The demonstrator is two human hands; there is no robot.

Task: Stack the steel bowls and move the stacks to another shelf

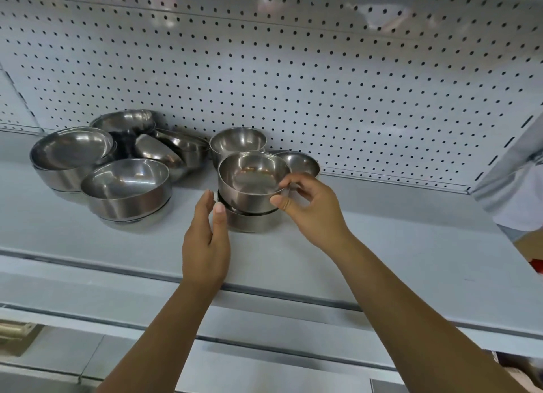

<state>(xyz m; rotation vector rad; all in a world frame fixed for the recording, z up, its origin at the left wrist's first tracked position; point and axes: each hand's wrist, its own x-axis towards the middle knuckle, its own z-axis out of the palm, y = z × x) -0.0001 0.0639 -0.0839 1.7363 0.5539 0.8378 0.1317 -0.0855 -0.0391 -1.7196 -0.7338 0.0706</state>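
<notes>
Lower bowls (249, 222) mostly hidden under top bowl (252, 181) — red object (537, 264) cut by right edge.

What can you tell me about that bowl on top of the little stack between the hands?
The top bowl is shiny steel, round, with straight sides and a thin rim, empty and open side up. It sits a little crooked on the lower bowls of a small stack on the grey shelf. The right hand pinches its right rim with thumb and forefinger; the left hand, fingers straight, is close beside the stack's left side.
</notes>
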